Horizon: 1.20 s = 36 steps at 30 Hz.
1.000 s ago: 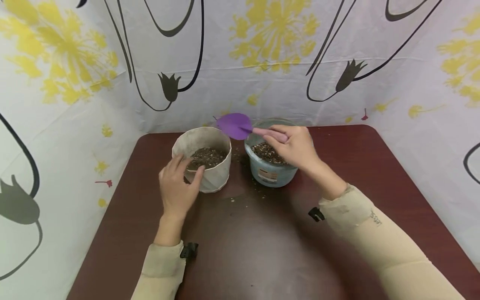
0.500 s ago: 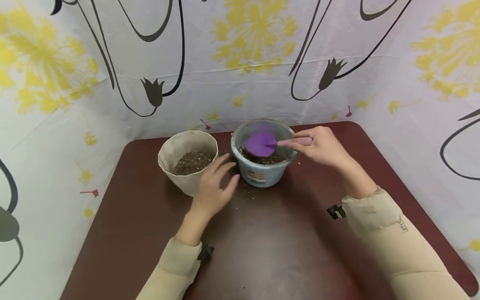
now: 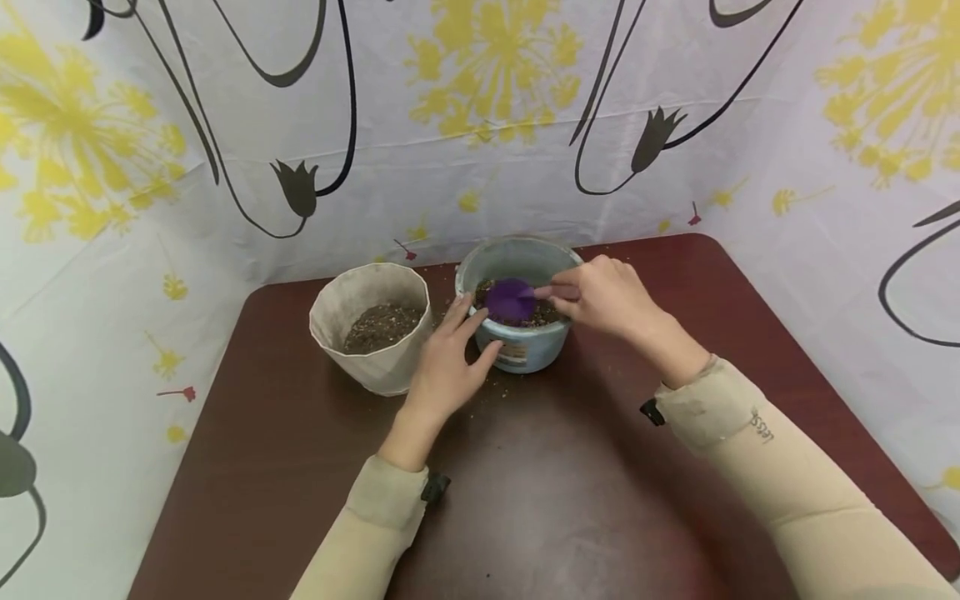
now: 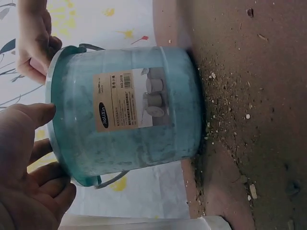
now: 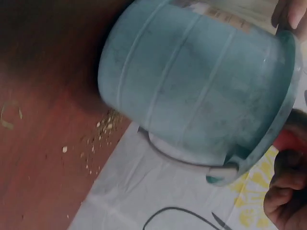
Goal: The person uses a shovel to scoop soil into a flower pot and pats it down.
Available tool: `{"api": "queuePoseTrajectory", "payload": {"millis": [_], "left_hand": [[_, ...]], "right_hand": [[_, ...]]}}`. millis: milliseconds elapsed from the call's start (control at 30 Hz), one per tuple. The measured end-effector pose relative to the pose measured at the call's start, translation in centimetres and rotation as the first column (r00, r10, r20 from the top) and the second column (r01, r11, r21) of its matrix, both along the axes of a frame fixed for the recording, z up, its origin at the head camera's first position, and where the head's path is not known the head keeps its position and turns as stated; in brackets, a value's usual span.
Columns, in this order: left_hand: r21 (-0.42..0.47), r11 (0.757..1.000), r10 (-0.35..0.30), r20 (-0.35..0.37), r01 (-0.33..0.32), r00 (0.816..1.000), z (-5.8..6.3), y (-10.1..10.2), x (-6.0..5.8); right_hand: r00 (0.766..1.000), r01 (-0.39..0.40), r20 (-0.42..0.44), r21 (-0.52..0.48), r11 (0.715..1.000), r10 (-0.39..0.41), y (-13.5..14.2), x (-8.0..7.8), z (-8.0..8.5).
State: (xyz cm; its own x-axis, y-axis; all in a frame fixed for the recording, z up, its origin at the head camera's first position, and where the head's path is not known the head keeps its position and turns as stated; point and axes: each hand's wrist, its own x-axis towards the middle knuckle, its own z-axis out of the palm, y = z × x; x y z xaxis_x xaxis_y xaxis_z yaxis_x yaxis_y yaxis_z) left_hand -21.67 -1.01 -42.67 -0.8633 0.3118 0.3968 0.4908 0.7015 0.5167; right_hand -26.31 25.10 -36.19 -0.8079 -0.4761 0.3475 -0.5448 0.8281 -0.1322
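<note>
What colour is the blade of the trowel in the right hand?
The trowel blade is purple; it shows best in the head view.

White pot (image 3: 384, 373) blocks left of bucket (image 3: 546, 347); room between sleeves (image 3: 386, 492).

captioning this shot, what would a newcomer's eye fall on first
Probably the purple trowel in the right hand, its blade inside the blue bucket. Next, the large yellow flower prints on the white cloth behind, then the pale pot of soil left of the bucket.
</note>
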Motion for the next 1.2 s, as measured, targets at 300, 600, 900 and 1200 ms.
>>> {"api": "queuePoseTrajectory", "payload": {"millis": [300,600,900,1200], "left_hand": [[-0.023,1.0,0.01,-0.085,-0.012,0.996,-0.1,-0.3,-0.4],[-0.051,0.997,0.043,-0.196,-0.054,0.98,0.2,-0.1,-1.0],[-0.035,0.998,0.034,-0.187,-0.042,0.982,0.1,-0.2,-0.9],[-0.036,0.999,0.027,-0.172,-0.034,0.985,0.1,-0.3,-1.0]], "right_hand": [[0.963,0.103,-0.251,0.01,0.995,-0.097,1.6,-0.5,1.1],[0.991,0.001,-0.132,0.202,0.979,0.026,-0.3,-2.6,0.8],[0.998,0.049,0.02,0.306,0.951,-0.057,0.1,-3.3,2.2],[0.95,-0.009,0.31,0.173,0.985,-0.046,0.4,-3.7,2.9]]}}
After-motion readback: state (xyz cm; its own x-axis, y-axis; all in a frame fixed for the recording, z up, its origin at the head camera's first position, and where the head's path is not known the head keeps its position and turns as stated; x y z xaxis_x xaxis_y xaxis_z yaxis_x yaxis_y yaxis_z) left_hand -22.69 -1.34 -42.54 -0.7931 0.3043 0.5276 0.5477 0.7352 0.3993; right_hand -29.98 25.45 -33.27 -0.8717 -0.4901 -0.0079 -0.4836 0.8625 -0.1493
